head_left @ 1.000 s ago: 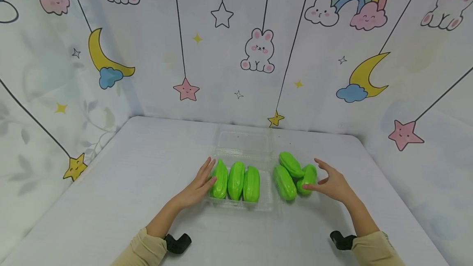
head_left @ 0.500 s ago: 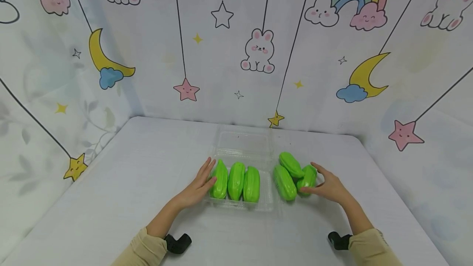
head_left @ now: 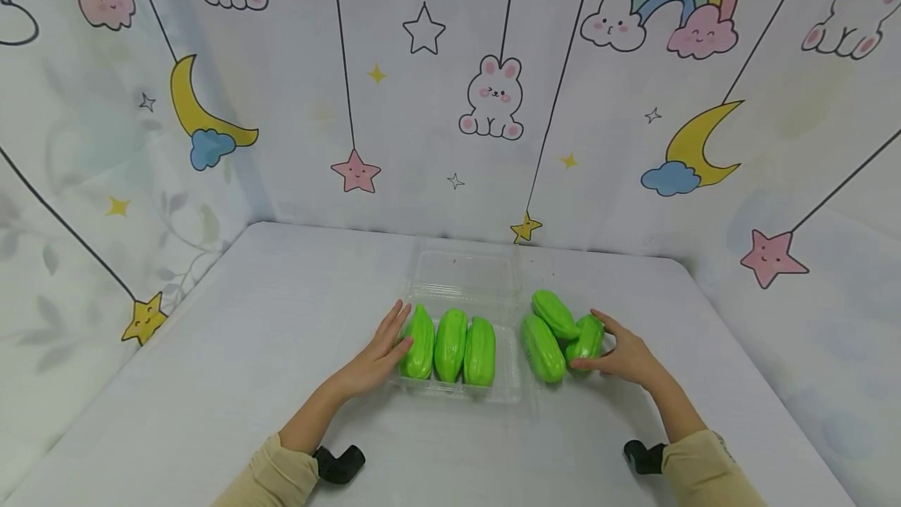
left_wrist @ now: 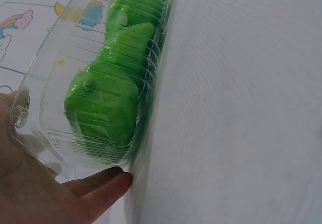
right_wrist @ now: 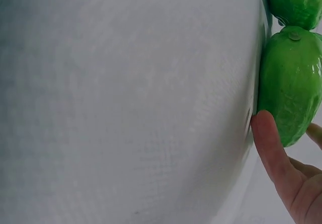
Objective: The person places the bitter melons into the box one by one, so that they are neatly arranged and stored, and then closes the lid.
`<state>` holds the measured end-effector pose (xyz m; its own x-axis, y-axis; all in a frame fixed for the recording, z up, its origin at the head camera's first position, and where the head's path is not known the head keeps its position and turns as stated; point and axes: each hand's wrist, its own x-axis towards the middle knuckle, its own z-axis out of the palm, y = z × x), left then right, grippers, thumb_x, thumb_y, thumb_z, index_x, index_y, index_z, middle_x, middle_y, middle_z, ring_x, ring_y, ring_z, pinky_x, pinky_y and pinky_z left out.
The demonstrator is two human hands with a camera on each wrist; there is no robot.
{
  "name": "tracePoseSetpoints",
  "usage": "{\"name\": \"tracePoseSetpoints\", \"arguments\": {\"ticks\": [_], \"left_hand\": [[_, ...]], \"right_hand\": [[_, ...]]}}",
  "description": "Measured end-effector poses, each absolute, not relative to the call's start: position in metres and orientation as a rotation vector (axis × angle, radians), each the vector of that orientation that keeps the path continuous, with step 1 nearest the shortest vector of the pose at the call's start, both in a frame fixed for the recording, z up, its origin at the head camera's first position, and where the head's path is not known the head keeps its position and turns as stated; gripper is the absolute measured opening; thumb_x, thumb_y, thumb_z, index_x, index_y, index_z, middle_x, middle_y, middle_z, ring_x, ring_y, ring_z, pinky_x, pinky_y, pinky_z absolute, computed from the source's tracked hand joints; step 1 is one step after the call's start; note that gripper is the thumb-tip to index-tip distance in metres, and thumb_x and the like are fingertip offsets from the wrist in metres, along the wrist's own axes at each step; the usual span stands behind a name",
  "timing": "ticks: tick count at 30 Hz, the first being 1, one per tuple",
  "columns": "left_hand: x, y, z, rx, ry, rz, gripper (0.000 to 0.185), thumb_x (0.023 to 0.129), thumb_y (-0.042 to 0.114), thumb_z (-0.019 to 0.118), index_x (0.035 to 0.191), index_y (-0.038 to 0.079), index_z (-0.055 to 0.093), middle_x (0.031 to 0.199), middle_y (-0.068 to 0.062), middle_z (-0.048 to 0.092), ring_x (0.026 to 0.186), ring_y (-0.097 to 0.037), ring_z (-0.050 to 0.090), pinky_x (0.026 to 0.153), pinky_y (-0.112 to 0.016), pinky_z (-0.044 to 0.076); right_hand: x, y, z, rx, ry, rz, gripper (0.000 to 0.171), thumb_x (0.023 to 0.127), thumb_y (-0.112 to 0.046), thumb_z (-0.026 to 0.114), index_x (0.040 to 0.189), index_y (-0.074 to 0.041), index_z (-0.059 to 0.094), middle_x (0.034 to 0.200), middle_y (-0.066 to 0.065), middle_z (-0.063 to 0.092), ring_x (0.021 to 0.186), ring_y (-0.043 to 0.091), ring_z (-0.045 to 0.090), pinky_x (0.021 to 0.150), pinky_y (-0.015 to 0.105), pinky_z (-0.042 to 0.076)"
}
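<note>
We see the fingers (head_left: 396,319) of the left hand (head_left: 373,357) lying straight and relaxed against the left end wall of a clear plastic tray (head_left: 508,386), gripping nothing; in the left wrist view the same fingers (left_wrist: 103,184) rest on the bench beside the ribbed tray wall (left_wrist: 37,133). Three green gourd-shaped fruits (head_left: 450,344) lie side by side in the tray, the leftmost one (head_left: 420,341) just inside the wall that the left hand touches. The tray's open lid (head_left: 464,271) lies flat behind it. The fingers (head_left: 607,325) of the right hand (head_left: 625,356) curl round the rightmost loose fruit (head_left: 586,340), thumb beneath and fingers above it; in the right wrist view one finger (right_wrist: 269,148) presses against this fruit (right_wrist: 289,83), which rests on the bench. Two further loose fruits lie just to its left: a long one (head_left: 542,348) beside the tray, and another (head_left: 554,313) propped across the other two. All stand on a white bench (head_left: 246,335), enclosed by a backdrop (head_left: 450,84) printed with rabbits, stars, moons and rainbows. Beige sleeves (head_left: 278,476) cover both forearms.
</note>
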<state>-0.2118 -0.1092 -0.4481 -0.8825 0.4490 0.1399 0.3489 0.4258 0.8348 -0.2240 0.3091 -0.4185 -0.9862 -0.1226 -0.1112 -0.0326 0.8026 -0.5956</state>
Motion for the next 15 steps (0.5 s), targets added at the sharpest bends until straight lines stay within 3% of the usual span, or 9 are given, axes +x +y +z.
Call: {"name": "tracePoseSetpoints", "arguments": {"ticks": [15], "left_hand": [[-0.2122,-0.1093,-0.4487,0.724,2.571,1.455,0.058,0.101,0.028,0.032,0.148,0.007,0.005,0.152,-0.014,-0.007,0.137,-0.032,-0.005,0.104,-0.059,0.009]], "right_hand": [[-0.2303,0.3115,-0.4253,-0.128,2.817,-0.995,0.106,0.064,-0.040,0.082,0.143,0.000,0.022,0.133,0.035,0.034,0.073,0.018,0.057,0.062,0.030,0.048]]}}
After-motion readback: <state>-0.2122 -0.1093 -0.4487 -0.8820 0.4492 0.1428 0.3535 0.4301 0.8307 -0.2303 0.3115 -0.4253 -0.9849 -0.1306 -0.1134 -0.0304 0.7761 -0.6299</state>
